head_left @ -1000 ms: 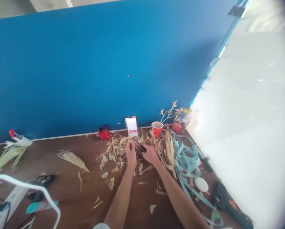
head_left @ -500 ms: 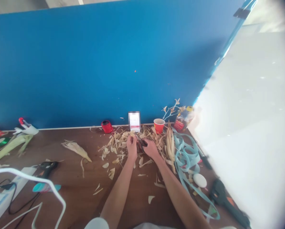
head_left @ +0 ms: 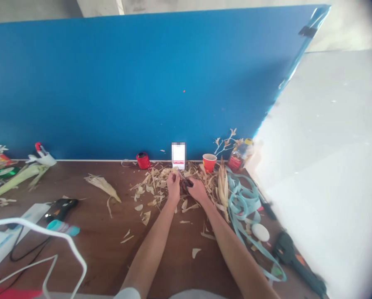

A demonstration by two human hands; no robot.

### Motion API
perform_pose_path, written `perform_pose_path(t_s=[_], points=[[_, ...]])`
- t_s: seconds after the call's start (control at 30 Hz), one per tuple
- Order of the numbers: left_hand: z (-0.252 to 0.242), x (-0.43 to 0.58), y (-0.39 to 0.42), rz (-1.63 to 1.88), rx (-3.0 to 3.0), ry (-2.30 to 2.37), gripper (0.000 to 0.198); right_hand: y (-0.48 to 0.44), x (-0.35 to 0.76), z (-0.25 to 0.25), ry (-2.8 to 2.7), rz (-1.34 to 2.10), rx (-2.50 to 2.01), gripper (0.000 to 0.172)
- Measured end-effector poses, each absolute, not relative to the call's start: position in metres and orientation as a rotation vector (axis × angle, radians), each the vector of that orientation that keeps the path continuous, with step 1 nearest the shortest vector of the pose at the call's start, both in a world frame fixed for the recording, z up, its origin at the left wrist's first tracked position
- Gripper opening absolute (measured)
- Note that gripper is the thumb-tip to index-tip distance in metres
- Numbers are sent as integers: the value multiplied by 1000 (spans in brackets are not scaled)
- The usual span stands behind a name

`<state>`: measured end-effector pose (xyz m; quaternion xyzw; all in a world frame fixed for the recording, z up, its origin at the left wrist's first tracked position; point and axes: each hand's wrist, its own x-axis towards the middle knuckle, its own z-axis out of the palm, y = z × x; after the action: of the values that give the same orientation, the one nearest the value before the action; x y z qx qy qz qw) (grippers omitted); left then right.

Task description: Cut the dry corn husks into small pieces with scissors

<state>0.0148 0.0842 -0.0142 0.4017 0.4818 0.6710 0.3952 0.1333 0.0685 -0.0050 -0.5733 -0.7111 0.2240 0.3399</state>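
Note:
My left hand (head_left: 173, 187) is pinched closed over the pile of pale husk scraps (head_left: 156, 179); what it holds is too small to make out. Just to its right, my right hand (head_left: 197, 190) is closed around dark-handled scissors (head_left: 189, 183), their blades pointing toward the left fingertips. Both hands are close together in front of an upright phone (head_left: 178, 158) with a blurred screen. A red paper cup (head_left: 209, 163) stands behind my right hand, and a dried corn husk (head_left: 222, 189) lies to its right.
Blue ribbon (head_left: 243, 197), a white disc (head_left: 260, 232) and a glue gun (head_left: 293, 259) lie at the right. Leftward are a red spool (head_left: 142, 160), a husk (head_left: 103, 187), another glue gun (head_left: 61, 208) and a power strip (head_left: 17, 232). A blue panel (head_left: 126, 83) stands behind.
The camera view has shifted slightly, so the table's things appear a little displaced. Both hands stay close together over the scraps, with the scissors still in my right hand.

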Motion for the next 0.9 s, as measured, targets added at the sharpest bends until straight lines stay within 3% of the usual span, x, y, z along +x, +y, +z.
perform_pose_path(t_s=[0.57,0.9], points=[[-18,15,87,1687,1004,1194,31,71,133,-10,-1954,446,-1550,23],[-13,15,84,1695,1067,1129,34,68,132,-5,-1883,390,-1662,32]])
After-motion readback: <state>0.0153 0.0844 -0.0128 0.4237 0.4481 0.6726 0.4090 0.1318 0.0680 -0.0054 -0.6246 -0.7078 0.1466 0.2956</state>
